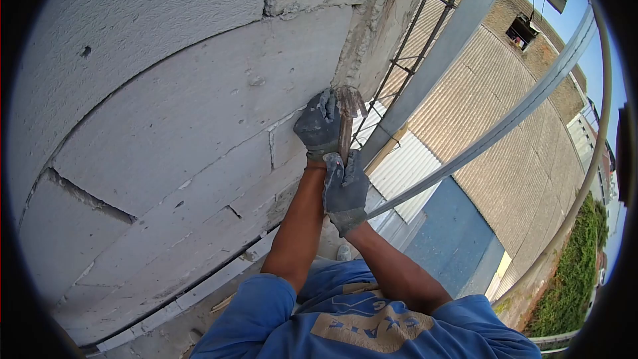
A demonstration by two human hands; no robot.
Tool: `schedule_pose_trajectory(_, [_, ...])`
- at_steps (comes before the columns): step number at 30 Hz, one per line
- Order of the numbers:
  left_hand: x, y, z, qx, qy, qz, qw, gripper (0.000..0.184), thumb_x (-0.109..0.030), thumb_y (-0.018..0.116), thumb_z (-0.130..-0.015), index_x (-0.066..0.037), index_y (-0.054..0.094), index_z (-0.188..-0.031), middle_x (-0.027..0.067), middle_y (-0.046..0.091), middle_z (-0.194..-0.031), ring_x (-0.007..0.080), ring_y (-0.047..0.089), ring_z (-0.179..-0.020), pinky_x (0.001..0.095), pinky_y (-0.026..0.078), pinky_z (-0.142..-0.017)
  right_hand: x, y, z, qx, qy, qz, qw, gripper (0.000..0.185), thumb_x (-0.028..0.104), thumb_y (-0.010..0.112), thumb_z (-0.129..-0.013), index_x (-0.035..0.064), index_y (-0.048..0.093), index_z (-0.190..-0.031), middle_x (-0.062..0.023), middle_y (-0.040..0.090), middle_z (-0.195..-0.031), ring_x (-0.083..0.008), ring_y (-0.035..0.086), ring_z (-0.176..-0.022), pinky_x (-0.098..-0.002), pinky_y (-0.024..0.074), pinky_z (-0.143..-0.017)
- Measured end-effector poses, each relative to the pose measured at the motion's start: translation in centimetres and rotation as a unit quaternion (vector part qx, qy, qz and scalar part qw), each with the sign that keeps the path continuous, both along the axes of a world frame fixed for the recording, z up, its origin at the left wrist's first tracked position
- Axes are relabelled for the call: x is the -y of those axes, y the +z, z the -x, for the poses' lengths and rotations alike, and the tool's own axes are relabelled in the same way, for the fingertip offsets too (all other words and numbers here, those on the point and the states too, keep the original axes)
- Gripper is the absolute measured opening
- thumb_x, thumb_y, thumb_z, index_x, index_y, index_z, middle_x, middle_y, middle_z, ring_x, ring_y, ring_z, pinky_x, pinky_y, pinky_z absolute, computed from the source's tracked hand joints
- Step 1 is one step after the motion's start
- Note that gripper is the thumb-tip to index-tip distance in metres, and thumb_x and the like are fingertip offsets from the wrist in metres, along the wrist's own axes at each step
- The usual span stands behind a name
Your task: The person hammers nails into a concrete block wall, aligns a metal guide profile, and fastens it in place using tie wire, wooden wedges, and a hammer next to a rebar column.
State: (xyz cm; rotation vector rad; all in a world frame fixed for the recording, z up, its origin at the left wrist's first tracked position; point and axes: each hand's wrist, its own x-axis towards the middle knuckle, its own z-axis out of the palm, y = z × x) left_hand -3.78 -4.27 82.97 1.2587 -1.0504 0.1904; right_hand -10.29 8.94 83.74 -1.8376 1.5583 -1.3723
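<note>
My left hand (319, 123), in a dark grey glove, is closed beside the head of a claw hammer (347, 103), against the block wall (219, 93). What its fingers hold, if anything, is too hidden to make out. My right hand (345, 186), gloved too, is wrapped round the hammer's handle just below. The hammer head, crusted with mortar, is at the rough mortar edge (365, 33) where the blocks meet a concrete column (397, 20).
A rebar cage (415, 53) and a metal post (445, 60) stand right of the column. A grey pole (492, 119) and a hose (595, 159) cross the right side. Corrugated roofs (492, 93) lie below, beyond the edge.
</note>
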Motion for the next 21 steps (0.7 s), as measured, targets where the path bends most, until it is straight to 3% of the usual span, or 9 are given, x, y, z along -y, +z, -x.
schedule_pose_trajectory(4, [0.2,0.4,0.5,-0.005,0.023,-0.006,1.0,0.015,-0.02,0.068,-0.09,-0.01,0.076,-0.097,0.0112,0.074,-0.091,0.0293,0.071,-0.074,0.0372,0.056,-0.065,-0.3,-0.4,-0.2,0.099,0.018,0.101,0.99,0.019,0.017,0.054,-0.1,-0.001,0.054,-0.099,-0.0139,0.06,-0.075,-0.0223,0.058,-0.061,-0.0346,0.045,-0.057])
schedule_pose_trajectory(7, [-0.2,-0.2,0.5,-0.015,0.011,0.014,1.0,0.015,-0.021,0.068,-0.089,-0.01,0.076,-0.096,0.0109,0.074,-0.091,0.0287,0.071,-0.075,0.037,0.056,-0.066,0.2,-0.3,-0.2,0.011,-0.008,0.035,0.999,0.022,0.02,0.054,-0.101,-0.0019,0.054,-0.099,-0.0128,0.061,-0.073,-0.0203,0.059,-0.063,-0.0343,0.0458,-0.057])
schedule_pose_trajectory(9, [-0.1,-0.1,0.2,0.0,0.007,-0.019,1.0,0.018,-0.022,0.069,-0.089,-0.008,0.075,-0.098,0.0114,0.074,-0.092,0.0285,0.072,-0.077,0.037,0.056,-0.067,0.5,0.5,0.0,0.002,-0.009,0.027,1.0,0.023,0.02,0.054,-0.1,-0.003,0.054,-0.099,-0.0161,0.062,-0.074,-0.0237,0.062,-0.064,-0.0353,0.046,-0.057])
schedule_pose_trajectory(11, [-0.1,0.1,0.4,-0.007,0.008,0.005,1.0,0.018,-0.021,0.068,-0.089,-0.008,0.074,-0.1,0.0116,0.073,-0.093,0.0285,0.072,-0.077,0.0369,0.056,-0.068,-1.2,1.1,-0.1,0.102,0.021,0.087,0.991,0.021,0.018,0.054,-0.1,-0.0026,0.054,-0.097,-0.0181,0.061,-0.075,-0.0284,0.06,-0.062,-0.0366,0.0455,-0.058])
schedule_pose_trajectory(13, [0.1,-0.2,0.5,-0.017,0.01,0.026,0.999,0.019,-0.02,0.068,-0.09,-0.007,0.073,-0.102,0.0118,0.073,-0.093,0.0285,0.072,-0.078,0.0368,0.056,-0.069,-0.7,0.5,0.4,0.076,0.016,0.145,0.986,0.02,0.018,0.056,-0.1,-0.0016,0.055,-0.097,-0.0155,0.062,-0.074,-0.0244,0.058,-0.06,-0.0355,0.0454,-0.057])
schedule_pose_trajectory(15, [0.2,-1.2,0.3,-0.073,-0.063,0.021,0.995,0.017,-0.016,0.067,-0.09,-0.007,0.073,-0.103,0.0119,0.073,-0.093,0.029,0.072,-0.079,0.0362,0.057,-0.07,0.4,0.6,1.5,0.0,0.051,-0.024,0.998,0.02,0.019,0.057,-0.099,-0.0008,0.055,-0.099,-0.0122,0.061,-0.071,-0.0195,0.057,-0.059,-0.0354,0.046,-0.057])
schedule_pose_trajectory(19, [0.8,-1.2,0.7,-0.085,-0.036,-0.014,0.996,0.015,-0.014,0.068,-0.088,-0.006,0.073,-0.099,0.0119,0.073,-0.092,0.0296,0.072,-0.079,0.0356,0.057,-0.071,-2.9,4.9,6.2,0.054,0.15,-0.02,0.987,0.029,0.027,0.055,-0.101,-0.0009,0.058,-0.109,-0.0046,0.058,-0.067,-0.0117,0.054,-0.057,-0.0286,0.0416,-0.052])
schedule_pose_trajectory(21, [1.7,-2.3,1.1,-0.148,-0.081,0.067,0.983,0.02,-0.015,0.066,-0.09,-0.004,0.07,-0.106,0.0052,0.071,-0.09,0.0237,0.07,-0.078,0.0332,0.056,-0.075,-3.4,5.0,11.9,-0.077,0.135,0.079,0.985,0.022,0.02,0.056,-0.096,0.0007,0.061,-0.103,-0.0113,0.061,-0.073,-0.0252,0.062,-0.062,-0.035,0.0472,-0.055])
